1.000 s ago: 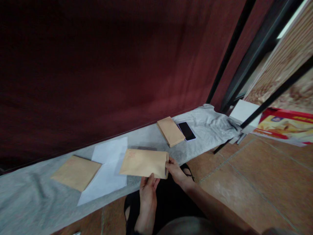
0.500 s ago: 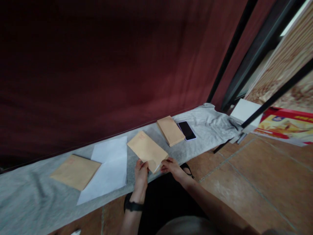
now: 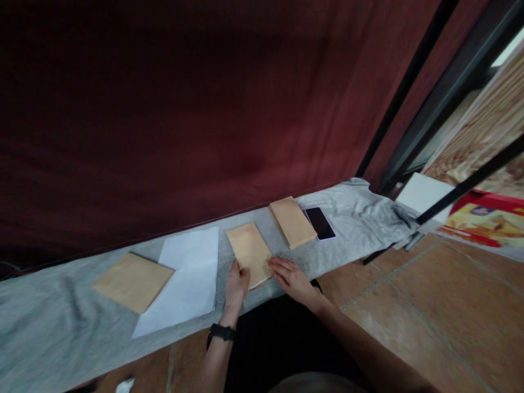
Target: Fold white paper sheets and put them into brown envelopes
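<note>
A brown paper envelope (image 3: 250, 248) lies on the grey cloth in front of me, with a white strip showing at its near edge. My left hand (image 3: 237, 285) pinches its lower left edge, thumb on top. My right hand (image 3: 289, 274) rests at its lower right edge, fingers stretched out flat. Left of it are white paper sheets (image 3: 190, 273), partly under several stacked brown envelopes (image 3: 134, 281). To the right sits another thick stack of brown envelopes (image 3: 292, 221), touching a dark-screened phone (image 3: 320, 223).
The grey cloth (image 3: 347, 232) covers a long narrow bench against a dark red curtain (image 3: 196, 125). Black metal poles (image 3: 403, 93) rise at the right. A white box (image 3: 426, 196) and a red and yellow carton (image 3: 491, 221) stand beyond the bench end, above the tiled floor (image 3: 409, 311).
The envelope has turned more upright in view and now lies flatter on the cloth. My right hand has gone from pinching its near corner to lying flat along its right edge.
</note>
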### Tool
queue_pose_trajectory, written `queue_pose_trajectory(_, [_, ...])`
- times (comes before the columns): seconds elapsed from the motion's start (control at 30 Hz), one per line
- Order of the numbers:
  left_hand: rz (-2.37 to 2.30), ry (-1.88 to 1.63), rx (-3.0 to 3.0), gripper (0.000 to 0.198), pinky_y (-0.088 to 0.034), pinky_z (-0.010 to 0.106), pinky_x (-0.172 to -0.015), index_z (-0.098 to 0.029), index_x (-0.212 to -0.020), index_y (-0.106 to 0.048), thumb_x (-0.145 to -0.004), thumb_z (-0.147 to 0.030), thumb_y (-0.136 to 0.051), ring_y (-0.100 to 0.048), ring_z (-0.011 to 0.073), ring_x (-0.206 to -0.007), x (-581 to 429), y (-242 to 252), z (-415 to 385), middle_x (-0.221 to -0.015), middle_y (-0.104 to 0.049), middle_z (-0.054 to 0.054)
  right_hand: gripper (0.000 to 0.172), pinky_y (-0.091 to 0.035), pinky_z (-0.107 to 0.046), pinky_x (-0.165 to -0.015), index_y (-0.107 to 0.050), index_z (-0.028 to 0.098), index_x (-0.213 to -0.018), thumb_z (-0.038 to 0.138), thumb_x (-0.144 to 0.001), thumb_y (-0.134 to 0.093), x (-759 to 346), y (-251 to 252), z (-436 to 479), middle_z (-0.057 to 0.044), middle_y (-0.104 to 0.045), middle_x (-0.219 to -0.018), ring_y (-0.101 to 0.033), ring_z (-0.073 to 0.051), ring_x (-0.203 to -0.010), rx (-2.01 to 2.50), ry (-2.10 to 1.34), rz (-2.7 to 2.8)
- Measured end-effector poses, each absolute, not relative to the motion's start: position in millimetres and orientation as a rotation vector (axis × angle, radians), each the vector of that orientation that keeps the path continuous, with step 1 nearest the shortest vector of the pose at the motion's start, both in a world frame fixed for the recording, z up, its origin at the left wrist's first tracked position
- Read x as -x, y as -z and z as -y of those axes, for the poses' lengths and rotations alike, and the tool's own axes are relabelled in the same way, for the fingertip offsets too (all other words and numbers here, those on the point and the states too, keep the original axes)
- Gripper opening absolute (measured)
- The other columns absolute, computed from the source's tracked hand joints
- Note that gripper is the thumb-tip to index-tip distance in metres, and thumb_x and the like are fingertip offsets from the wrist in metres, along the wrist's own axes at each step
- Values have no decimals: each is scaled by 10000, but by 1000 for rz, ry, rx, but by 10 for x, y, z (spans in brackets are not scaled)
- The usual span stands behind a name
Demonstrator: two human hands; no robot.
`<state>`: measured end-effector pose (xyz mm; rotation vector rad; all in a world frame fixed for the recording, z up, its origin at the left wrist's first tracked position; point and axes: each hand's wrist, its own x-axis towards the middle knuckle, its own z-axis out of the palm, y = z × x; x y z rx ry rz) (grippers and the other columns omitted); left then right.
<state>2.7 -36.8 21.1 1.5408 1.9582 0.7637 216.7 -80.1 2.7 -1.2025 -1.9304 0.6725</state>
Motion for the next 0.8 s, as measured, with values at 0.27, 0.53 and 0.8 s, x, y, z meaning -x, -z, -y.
queue_pose_trajectory(0.27, [-2055, -781, -2141, 467, -472, 423, -1009, -118, -1380, -514, -928, -211, -442, -590, 284, -1200, -136, -138, 330, -1279, -614, 187, 369, -362, -438, -1170, -618, 287, -1311, 188, -975, -503, -2135, 57, 798, -27, -593, -1419, -538, -196, -1308, 1220, -359, 2229])
queue_pose_trajectory(0.53, [-1894, -521, -2397, 551, -226, 491, -1221, -129, -1527, -338, -1005, -300, -290, -209, 263, -1522, -322, -44, -591, -1612, -337, 136, 395, -368, -446, -1166, -583, 269, -1350, 196, -968, -513, -2130, -21, 817, -44, -595, -1414, -546, -209, -1297, 1213, -360, 2253])
queue_pose_trajectory(0.8, [-1740, -425, -2445, 546, -158, 516, -1234, -192, -1519, -384, -999, -328, -289, -260, 252, -1507, -272, 77, -852, -1576, -411, 90, 412, -363, -476, -1169, -570, 303, -1369, 203, -975, -503, -2132, -24, 819, -43, -583, -1427, -540, -231, -1306, 1210, -424, 2236])
